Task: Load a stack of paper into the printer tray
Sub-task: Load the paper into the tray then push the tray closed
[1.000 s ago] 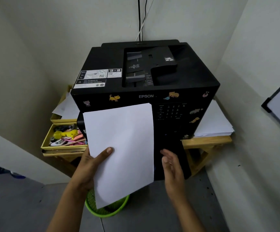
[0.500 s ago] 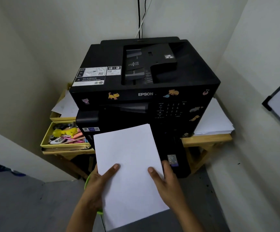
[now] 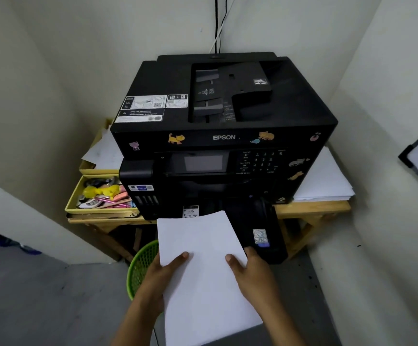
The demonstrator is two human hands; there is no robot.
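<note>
Both hands hold the paper stack [image 3: 203, 265] by its side edges; the left hand [image 3: 161, 272] lays its thumb across the top sheet, the right hand [image 3: 251, 270] likewise, each grip closed on the stack; the stack sits low before the black printer [image 3: 223, 136], its far edge near the lower front opening; the printer stands on a wooden surface [image 3: 313, 208]; a green basket [image 3: 140, 268] lies below left.
</note>
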